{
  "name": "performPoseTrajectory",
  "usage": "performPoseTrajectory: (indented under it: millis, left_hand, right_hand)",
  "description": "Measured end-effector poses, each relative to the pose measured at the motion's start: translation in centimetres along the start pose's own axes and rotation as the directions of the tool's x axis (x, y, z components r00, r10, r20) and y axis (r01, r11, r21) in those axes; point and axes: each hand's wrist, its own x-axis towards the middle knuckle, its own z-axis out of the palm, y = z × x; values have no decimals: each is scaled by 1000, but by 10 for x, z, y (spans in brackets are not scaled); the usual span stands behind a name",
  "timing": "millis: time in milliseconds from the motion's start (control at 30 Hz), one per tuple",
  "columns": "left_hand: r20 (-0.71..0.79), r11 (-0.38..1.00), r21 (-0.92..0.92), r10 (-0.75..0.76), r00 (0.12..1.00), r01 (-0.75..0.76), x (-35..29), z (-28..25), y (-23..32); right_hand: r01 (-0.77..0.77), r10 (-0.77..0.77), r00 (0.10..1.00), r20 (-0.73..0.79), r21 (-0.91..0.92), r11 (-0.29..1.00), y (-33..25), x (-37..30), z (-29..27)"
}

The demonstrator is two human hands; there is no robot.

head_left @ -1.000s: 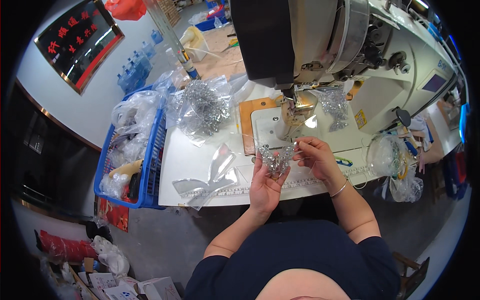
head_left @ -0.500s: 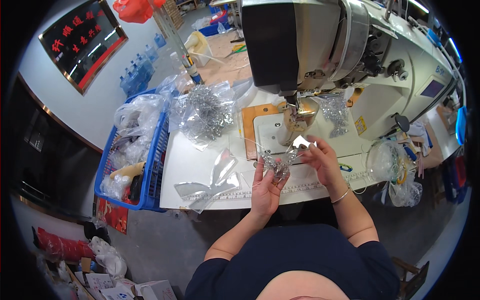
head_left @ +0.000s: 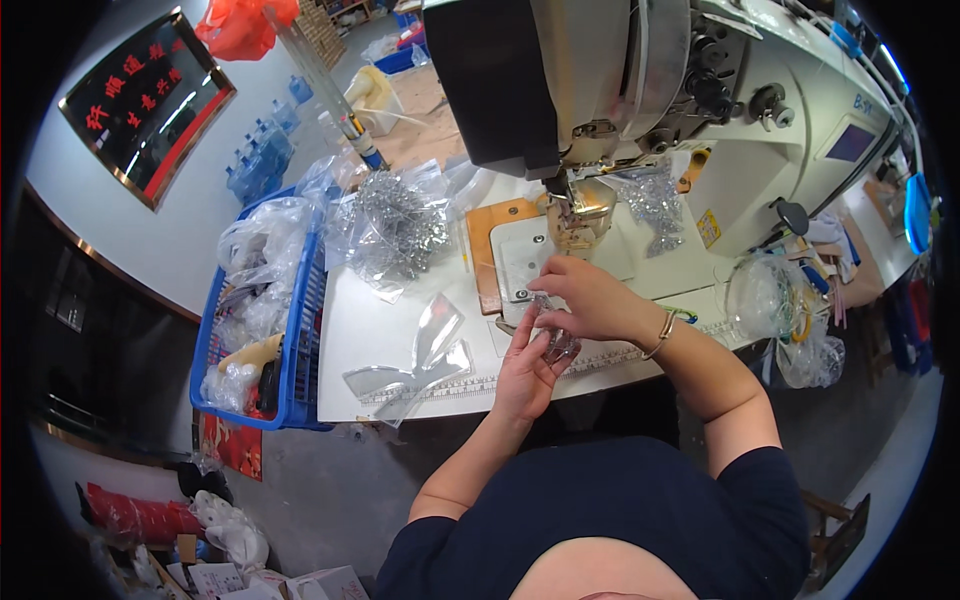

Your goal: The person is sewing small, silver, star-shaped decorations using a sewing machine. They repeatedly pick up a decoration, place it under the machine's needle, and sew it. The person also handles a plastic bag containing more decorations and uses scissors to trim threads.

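My left hand (head_left: pixel 527 362) and my right hand (head_left: pixel 583 296) meet over a small silver glittery piece (head_left: pixel 558 342) on the white table (head_left: pixel 360 330), just in front of the sewing machine's needle plate (head_left: pixel 522 258). Both hands pinch the piece; the right hand covers its upper part. The big white sewing machine (head_left: pixel 640 80) stands right behind the hands. A clear plastic bag of silver glittery pieces (head_left: pixel 395 225) lies to the left of the machine. Clear plastic film shapes (head_left: pixel 425 350) lie left of my left hand.
A blue basket (head_left: pixel 300 340) full of clear plastic bags hangs off the table's left end. Another bag of silver pieces (head_left: pixel 655 200) sits under the machine arm. Clear bags (head_left: pixel 780 310) hang at the right. A ruler strip (head_left: pixel 440 388) runs along the table's front edge.
The hands have moved the silver piece closer to the needle plate, and the right hand has come over the top of it. The head has leaned in nearer.
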Motion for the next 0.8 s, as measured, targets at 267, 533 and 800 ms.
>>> performPoseTrajectory:
  millis: [267,533,800]
  left_hand:
    - [-14,999,-36,-31,999,31,0,5,5]
    - [-18,998,-8,-65,998,65,4,-2,4]
    - [-22,999,-18,-47,999,47,3,-2,3]
  right_hand:
    - [-183,157,980,121,253,950,5,9,-3]
    - [-308,133,944,303,658,687,23,10,-1]
    - [-208,168,978,124,498,842,19,7,12]
